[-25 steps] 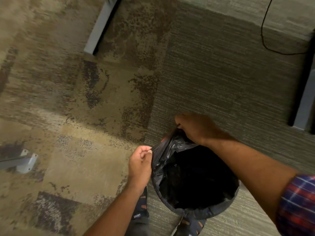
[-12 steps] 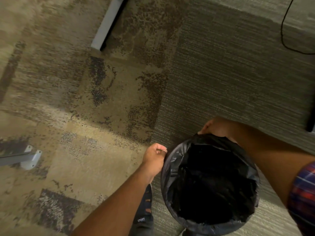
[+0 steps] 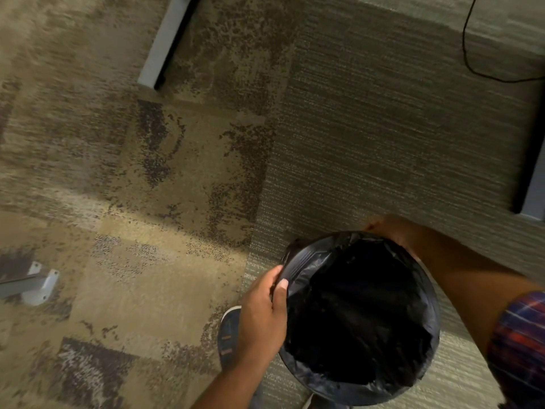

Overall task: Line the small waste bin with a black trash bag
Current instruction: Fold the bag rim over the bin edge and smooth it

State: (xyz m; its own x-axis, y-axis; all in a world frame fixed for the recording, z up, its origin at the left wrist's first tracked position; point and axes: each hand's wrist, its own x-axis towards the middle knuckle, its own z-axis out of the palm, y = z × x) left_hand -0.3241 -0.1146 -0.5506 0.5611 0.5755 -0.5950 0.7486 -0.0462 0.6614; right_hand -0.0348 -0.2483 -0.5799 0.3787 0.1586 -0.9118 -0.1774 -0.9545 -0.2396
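Observation:
A small round waste bin (image 3: 424, 376) stands on the carpet at the lower right, seen from above. A black trash bag (image 3: 358, 317) fills its inside and folds over the rim all around. My left hand (image 3: 262, 317) grips the bag's edge at the bin's left rim, thumb on the plastic. My right hand (image 3: 392, 231) reaches over the far rim and holds the bag's edge there; the bin partly hides its fingers.
Patterned carpet covers the floor. A grey furniture leg (image 3: 163, 42) lies at the top, another (image 3: 533, 190) at the right edge, and a bracket foot (image 3: 38, 283) at the left. A black cable (image 3: 483, 66) runs across the top right. My shoe (image 3: 228, 332) is beside the bin.
My left hand moved from beside the bin onto the bag's left edge. My right hand slid around to the far rim. The bag's bunched edge now lies spread over the rim.

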